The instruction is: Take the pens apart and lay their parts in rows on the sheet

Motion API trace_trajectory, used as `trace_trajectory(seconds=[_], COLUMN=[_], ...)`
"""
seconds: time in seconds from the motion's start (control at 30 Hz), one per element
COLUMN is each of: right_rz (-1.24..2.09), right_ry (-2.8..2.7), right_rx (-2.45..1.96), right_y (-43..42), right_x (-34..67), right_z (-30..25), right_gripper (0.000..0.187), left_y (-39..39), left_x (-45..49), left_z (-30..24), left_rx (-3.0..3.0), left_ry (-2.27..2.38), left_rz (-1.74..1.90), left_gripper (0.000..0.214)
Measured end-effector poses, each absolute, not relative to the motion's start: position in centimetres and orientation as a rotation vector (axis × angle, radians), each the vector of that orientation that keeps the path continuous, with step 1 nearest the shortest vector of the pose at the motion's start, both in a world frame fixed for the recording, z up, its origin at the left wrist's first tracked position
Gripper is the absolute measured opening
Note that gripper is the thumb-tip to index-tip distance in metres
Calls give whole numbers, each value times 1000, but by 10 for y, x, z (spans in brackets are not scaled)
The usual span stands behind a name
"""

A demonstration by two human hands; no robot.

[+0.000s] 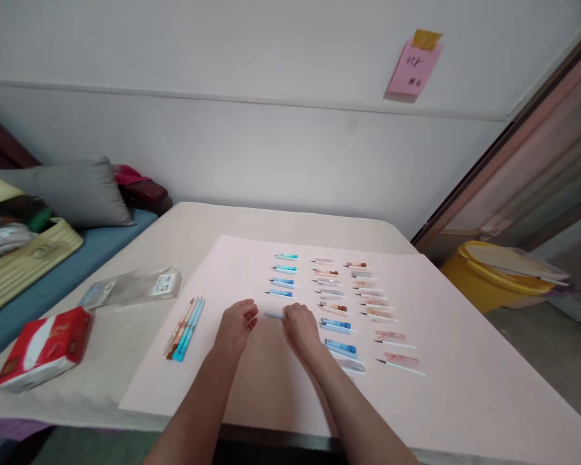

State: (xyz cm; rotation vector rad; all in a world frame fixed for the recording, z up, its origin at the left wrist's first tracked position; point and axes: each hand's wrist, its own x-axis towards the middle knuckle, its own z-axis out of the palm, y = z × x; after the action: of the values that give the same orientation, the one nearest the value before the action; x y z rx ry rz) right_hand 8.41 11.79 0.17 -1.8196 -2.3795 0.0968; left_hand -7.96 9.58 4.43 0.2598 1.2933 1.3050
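My left hand and my right hand meet over a pink paper sheet on the table. Both are pinched on a thin blue pen part held between them; my left fingers grip a pale thin end, my right hand grips the blue end. Just beyond the hands lie rows of taken-apart pens: blue caps and barrels, and pink and brown ones. A small bundle of whole pens lies to the left of my left hand.
A clear plastic packet and a red tissue pack lie on the table's left side. Cushions and bags sit on a blue bench at left. A yellow bucket stands on the floor at right. A pink note hangs on the wall.
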Motion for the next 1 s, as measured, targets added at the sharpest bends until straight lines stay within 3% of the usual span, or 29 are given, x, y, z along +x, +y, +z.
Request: trace_trajectory(seconds=[0.13,0.37,0.53,0.83,1.0], right_rz=[142,245,327,42,-26], right_ry=[-2432,-2399,-2330,-2223,-2219], right_rx=[-1774,-1668,-1532,-1733,-1788], right_y=[117,103,98,125,123], right_x=[86,70,63,86,86], right_z=[2,27,35,-7,-1], right_gripper=[11,7,20,18,19], left_y=[90,82,84,85,89], left_x=[-67,-39,-48,-60,-65], left_z=[41,32,27,43,42], left_rx=[-52,0,35,-84,-109], left_ry=[1233,1168,1134,1121,1109], left_rz=[1282,1248,1391,1394,1401], left_gripper=[8,4,6,2,2])
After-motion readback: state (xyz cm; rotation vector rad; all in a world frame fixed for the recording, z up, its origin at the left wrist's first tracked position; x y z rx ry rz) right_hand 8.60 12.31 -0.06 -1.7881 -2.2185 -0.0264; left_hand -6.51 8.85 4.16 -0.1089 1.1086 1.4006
